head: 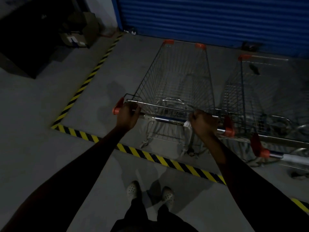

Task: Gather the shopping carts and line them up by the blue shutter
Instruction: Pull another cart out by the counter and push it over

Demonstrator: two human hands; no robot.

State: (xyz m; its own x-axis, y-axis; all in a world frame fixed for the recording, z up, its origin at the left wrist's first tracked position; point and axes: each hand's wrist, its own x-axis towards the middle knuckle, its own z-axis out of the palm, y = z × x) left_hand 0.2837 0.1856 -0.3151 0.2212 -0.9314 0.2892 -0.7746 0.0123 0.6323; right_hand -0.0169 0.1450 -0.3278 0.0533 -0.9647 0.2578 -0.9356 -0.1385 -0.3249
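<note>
My left hand (pixel 127 114) is curled tight round the handle bar (pixel 167 118) of the cart (pixel 180 81). My right hand (pixel 203 122) grips the same bar. The cart's nose is near the blue shutter (pixel 209 15). A second cart (pixel 267 91) is parked just beside it. I think this one is almost lined up. I can't see if more carts are left.

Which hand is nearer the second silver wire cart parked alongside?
Right. The right hand grips the chrome handlebar end beside the second silver wire cart; the left hand grips the opposite end.
</note>
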